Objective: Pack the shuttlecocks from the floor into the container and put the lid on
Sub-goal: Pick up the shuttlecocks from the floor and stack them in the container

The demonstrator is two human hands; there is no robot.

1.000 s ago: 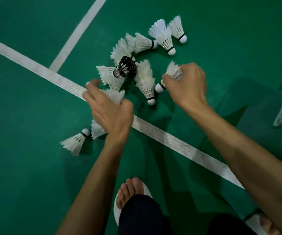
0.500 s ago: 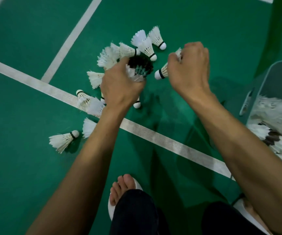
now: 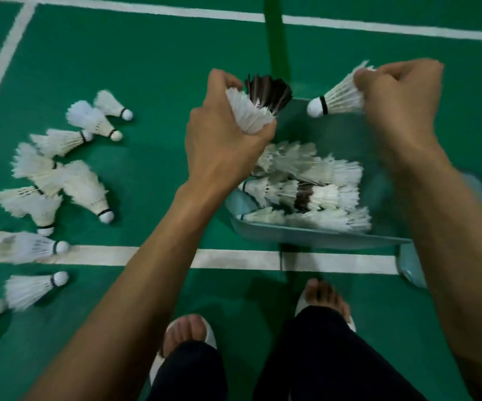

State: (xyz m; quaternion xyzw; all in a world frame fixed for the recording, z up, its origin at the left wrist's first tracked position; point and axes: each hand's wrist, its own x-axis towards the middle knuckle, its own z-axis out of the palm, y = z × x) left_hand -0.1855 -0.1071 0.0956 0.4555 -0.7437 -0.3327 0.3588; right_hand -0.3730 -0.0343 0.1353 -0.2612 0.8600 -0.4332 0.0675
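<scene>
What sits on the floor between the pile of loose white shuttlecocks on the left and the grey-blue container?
Head view: only bare green court floor separates the white feather shuttlecocks from the grey-blue plastic container; the left hand and forearm pass above it.

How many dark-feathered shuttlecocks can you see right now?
2. One dark shuttlecock is in the left hand with white ones; the other dark one lies among whites in the container. More may be buried.

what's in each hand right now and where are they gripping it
The left hand clutches a bunch of shuttlecocks, white and one dark, around their lower ends. The right hand pinches one white shuttlecock by its feather end, cork free.
</scene>
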